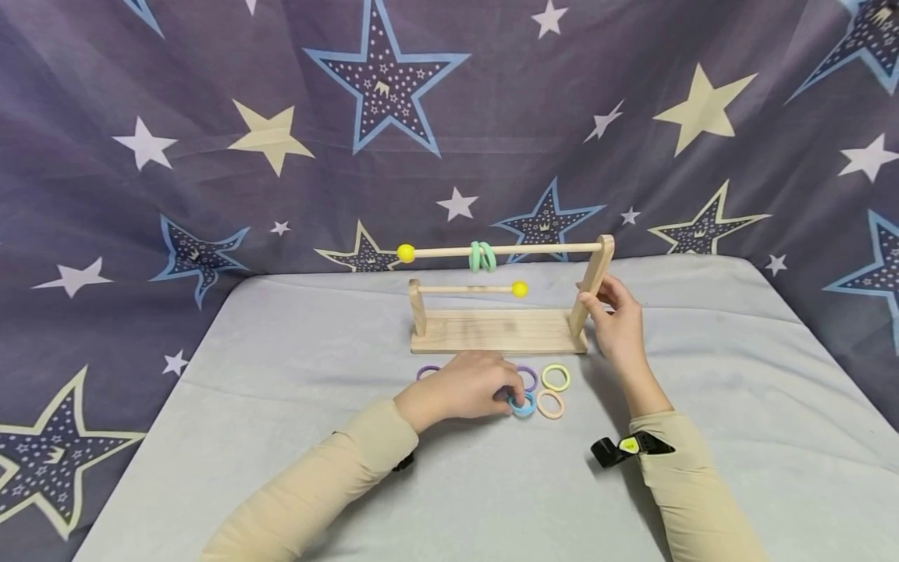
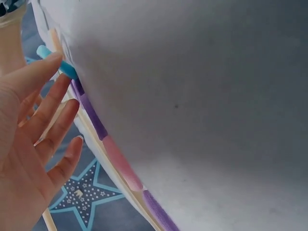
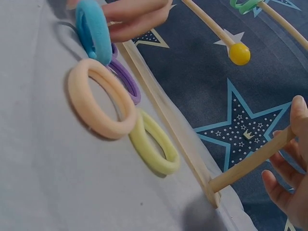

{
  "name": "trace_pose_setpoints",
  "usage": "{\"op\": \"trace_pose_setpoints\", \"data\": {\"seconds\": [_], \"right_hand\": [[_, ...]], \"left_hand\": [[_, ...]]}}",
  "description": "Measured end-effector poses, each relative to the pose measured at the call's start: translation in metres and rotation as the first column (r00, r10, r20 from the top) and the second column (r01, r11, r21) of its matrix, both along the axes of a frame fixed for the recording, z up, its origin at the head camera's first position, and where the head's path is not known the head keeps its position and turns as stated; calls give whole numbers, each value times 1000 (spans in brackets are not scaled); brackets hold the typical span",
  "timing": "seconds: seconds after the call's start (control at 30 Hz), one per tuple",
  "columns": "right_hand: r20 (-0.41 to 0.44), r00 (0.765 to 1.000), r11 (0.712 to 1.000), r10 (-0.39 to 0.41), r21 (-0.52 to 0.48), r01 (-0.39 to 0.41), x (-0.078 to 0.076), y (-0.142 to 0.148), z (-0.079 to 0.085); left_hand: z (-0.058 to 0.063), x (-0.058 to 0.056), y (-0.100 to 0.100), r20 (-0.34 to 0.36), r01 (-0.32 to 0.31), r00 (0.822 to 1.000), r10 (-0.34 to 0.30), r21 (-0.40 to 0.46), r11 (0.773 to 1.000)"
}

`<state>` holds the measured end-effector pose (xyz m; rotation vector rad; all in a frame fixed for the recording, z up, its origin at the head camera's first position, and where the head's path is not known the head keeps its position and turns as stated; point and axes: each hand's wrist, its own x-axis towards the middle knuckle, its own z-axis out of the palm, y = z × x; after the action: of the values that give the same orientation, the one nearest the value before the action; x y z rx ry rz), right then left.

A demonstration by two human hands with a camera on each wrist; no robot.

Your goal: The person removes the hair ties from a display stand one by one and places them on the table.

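Observation:
My left hand (image 1: 469, 386) pinches a light blue hair tie (image 1: 522, 406) between thumb and index finger; the right wrist view shows this blue hair tie (image 3: 85, 36) tilted up on edge. Close by lie a peach hair tie (image 3: 103, 101), a yellow one (image 3: 156, 144) and a purple one (image 3: 127, 84). A pink hair tie (image 2: 121, 163), hidden in the head view, lies below the left palm beside another purple one (image 2: 160, 211). Behind them stands a wooden rack (image 1: 492, 332). My right hand (image 1: 621, 324) grips its tall right post (image 1: 597, 277).
Two green hair ties (image 1: 482, 256) hang on the rack's upper rod. Yellow balls cap the upper rod (image 1: 406, 253) and the lower rod (image 1: 520, 289). A pale grey cloth (image 1: 520, 492) covers the surface, and a star-patterned curtain (image 1: 393, 187) rises behind it.

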<state>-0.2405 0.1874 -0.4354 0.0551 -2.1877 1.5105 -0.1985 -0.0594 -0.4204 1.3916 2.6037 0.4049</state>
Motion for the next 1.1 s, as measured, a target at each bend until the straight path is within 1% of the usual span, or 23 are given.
{"op": "trace_pose_setpoints", "data": {"seconds": [0.1, 0.3, 0.53, 0.7, 0.87, 0.97, 1.1], "right_hand": [[3, 1000, 1000, 1, 4, -1, 0, 0, 0], [5, 1000, 1000, 1, 9, -1, 1, 0, 1], [17, 1000, 1000, 1, 10, -1, 3, 0, 3], [29, 1000, 1000, 0, 11, 0, 2, -1, 2], [21, 1000, 1000, -5, 18, 5, 1, -1, 1], [20, 1000, 1000, -7, 18, 6, 1, -1, 1], [28, 1000, 1000, -4, 18, 3, 1, 0, 1]], "left_hand": [[-1, 0, -4, 1, -9, 1000, 9, 17, 1000], [3, 0, -13, 19, -67, 998, 66, 62, 996], [8, 2, -19, 29, -133, 991, 131, 121, 984], [9, 3, -22, 10, -171, 985, 172, 164, 972], [11, 2, -24, -40, -200, 975, 217, 253, 947], [13, 1, -25, -73, -213, 965, 250, 333, 919], [14, -1, -26, -101, -242, 946, 309, 416, 877]]}}
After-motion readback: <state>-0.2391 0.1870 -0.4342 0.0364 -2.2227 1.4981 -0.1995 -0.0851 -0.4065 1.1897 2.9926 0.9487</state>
